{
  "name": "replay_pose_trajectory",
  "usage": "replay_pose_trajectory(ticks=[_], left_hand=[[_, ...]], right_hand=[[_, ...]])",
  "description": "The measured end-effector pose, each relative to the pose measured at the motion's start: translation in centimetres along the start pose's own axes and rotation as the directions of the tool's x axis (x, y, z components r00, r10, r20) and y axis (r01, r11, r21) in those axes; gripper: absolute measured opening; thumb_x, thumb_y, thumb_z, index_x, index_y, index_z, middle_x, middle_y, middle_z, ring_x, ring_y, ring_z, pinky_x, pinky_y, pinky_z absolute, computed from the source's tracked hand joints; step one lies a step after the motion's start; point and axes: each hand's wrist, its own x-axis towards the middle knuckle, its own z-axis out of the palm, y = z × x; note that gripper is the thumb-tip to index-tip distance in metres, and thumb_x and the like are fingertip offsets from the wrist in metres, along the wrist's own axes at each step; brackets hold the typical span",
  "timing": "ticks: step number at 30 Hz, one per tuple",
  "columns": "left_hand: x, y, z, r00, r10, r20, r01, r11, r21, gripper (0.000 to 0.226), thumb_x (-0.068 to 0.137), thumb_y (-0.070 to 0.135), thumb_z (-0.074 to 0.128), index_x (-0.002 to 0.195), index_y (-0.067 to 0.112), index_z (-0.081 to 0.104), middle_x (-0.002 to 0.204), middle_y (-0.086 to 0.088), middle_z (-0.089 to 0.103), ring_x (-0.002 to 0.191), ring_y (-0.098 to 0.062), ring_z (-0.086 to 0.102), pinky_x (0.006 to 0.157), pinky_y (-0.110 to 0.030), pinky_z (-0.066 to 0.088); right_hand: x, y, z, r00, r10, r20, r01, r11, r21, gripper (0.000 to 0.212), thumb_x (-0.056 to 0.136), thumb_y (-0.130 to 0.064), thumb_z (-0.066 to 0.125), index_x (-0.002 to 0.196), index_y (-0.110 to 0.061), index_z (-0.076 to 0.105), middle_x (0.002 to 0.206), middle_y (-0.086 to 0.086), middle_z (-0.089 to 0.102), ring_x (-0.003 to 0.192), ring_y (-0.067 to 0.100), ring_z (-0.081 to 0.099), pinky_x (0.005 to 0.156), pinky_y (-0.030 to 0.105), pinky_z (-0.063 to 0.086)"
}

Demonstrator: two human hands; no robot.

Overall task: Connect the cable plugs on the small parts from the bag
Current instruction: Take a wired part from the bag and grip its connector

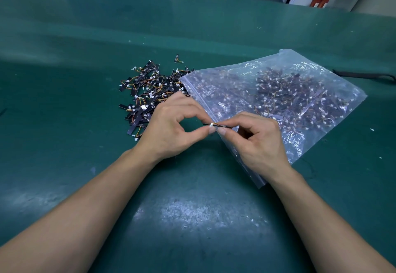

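Hands meet fingertip to fingertip over one small part (221, 125), held just above the table (192, 208) at the near edge of the bag (300, 93). The left hand (169, 127) pinches at the white plug (211, 124), and the right hand (259, 142) pinches the thin black strip.

The likeliest trouble is the plug going in crooked (it is tiny and mostly hidden in the pinch), leaving it half seated or straining the wires (132, 85). A slip would drop it among the loose pile (147, 93).

The parts are flat, dark, stiff strips with fine orange and yellow leads. The bag is crinkly clear plastic, and the table a scuffed green mat.
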Motion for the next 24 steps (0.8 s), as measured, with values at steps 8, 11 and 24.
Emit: replay_pose_trajectory(ticks=[8,11,24], left_hand=[[0.03,0.01,-0.01,1.0,0.011,-0.005,-0.011,1.0,0.018,0.01,0.082,0.021,0.082,0.08,0.011,0.079,0.083,0.011,0.069,0.076,-0.021,0.057,0.072,-0.025,0.043],[0.13,0.11,0.05,0.999,0.043,-0.012,-0.042,0.998,0.044,0.009,0.082,0.02,0.082,0.079,0.012,0.079,0.082,0.007,0.07,0.074,-0.02,0.056,0.072,-0.026,0.044],[0.14,-0.09,0.02,0.998,0.062,-0.001,-0.062,0.994,0.087,0.004,0.085,0.013,0.08,0.083,0.012,0.077,0.083,0.008,0.068,0.076,-0.021,0.058,0.074,-0.028,0.046]], right_hand=[[-0.1,0.08,0.1,0.999,0.043,0.008,-0.043,0.999,0.012,0.008,0.081,-0.017,0.081,0.089,-0.019,0.079,0.077,-0.018,0.067,0.048,0.01,0.047,0.054,0.011,0.036],[-0.01,0.06,-0.01,0.999,0.043,-0.003,-0.043,0.999,0.013,0.005,0.084,-0.019,0.079,0.089,-0.017,0.08,0.077,-0.016,0.067,0.051,0.007,0.048,0.056,0.01,0.035],[0.03,0.09,-0.05,0.987,0.159,-0.018,-0.159,0.986,-0.04,0.015,0.075,-0.028,0.084,0.088,-0.024,0.077,0.075,-0.012,0.069,0.049,0.009,0.046,0.054,0.014,0.037]])
